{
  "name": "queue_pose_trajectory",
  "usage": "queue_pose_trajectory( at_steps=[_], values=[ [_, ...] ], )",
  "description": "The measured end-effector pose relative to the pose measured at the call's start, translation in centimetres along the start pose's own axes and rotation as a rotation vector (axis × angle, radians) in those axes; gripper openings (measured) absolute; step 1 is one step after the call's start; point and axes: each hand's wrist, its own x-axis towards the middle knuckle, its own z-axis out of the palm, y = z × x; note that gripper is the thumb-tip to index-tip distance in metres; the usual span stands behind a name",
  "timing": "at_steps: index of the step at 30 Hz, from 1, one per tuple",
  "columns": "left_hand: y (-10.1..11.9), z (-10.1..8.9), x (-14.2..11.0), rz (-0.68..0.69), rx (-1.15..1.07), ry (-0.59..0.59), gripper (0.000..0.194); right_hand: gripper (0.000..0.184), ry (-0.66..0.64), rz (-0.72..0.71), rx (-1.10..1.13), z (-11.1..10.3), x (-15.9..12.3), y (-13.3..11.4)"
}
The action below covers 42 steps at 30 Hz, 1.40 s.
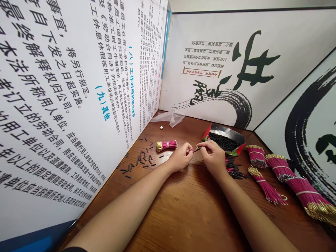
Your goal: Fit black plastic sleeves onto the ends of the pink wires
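My left hand (181, 157) is closed in a pinch on a short magenta wire (191, 150) with a gold tip. Close beside it, my right hand (213, 155) pinches a small black sleeve (197, 149) at the wire's end. Whether the sleeve is around the tip or only beside it, I cannot tell. Behind my left hand lies a banded bundle of magenta wires (167, 145) with gold ends. Under and beside my right hand is a pile of magenta wires with black sleeves (234, 168).
Loose black sleeves (143, 159) lie scattered on the left of the wooden table (173, 217). A box of black sleeves (206, 132) stands at the back. More wire bundles (265, 185) lie to the right. Printed panels (181, 42) wall in the table; a plastic bag (174, 119) lies in the corner.
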Motion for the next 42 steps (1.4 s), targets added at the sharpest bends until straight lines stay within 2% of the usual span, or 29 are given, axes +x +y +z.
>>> queue_pose_trajectory(
  at_steps=[4, 15, 21, 29, 42],
  values=[
    [-0.1, 0.0, 0.0, 0.01, -0.027, -0.009, 0.01, 0.018, -0.003, -0.022, -0.029, 0.1, 0.0, 0.0],
    [-0.4, 0.1, 0.2, 0.022, -0.037, -0.005, 0.011, 0.011, -0.009, 0.034, -0.001, 0.4, -0.2, -0.4],
    [-0.7, 0.0, 0.2, 0.02, -0.056, 0.031, 0.011, 0.023, -0.002, 0.149, 0.138, 1.1, -0.5, -0.8],
    [-0.6, 0.0, 0.1, 0.011, -0.127, 0.028, 0.016, 0.024, -0.017, 0.072, 0.032, 1.3, -0.8, -0.4],
    [-0.8, 0.0, 0.2, 0.03, -0.097, 0.029, 0.017, 0.021, -0.009, -0.071, -0.078, 1.2, -0.8, -0.6]
  ],
)
